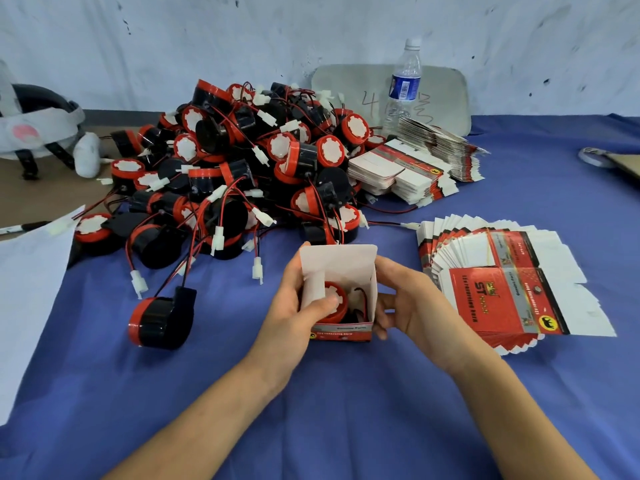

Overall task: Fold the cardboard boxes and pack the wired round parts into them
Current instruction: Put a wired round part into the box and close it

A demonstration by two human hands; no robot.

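A small red-and-white cardboard box (360, 271) stands open-topped on the blue cloth, its lid flap upright at the back. Inside it lies a red round part (337, 299) with its black wire curled beside it. My left hand (294, 306) grips the box's left side, thumb pressing a white side flap over the part. My right hand (412, 303) holds the box's right wall. A big heap of black-and-red wired round parts (242, 164) lies behind. One loose part (161, 320) sits left of the box. Flat unfolded boxes (512, 289) fan out on the right.
More stacks of flat boxes (412, 171) lie at the back right beside a plastic water bottle (403, 88) and a grey board (446, 95). A white sheet of paper (31, 292) covers the left edge. A white headset (38, 129) rests far left.
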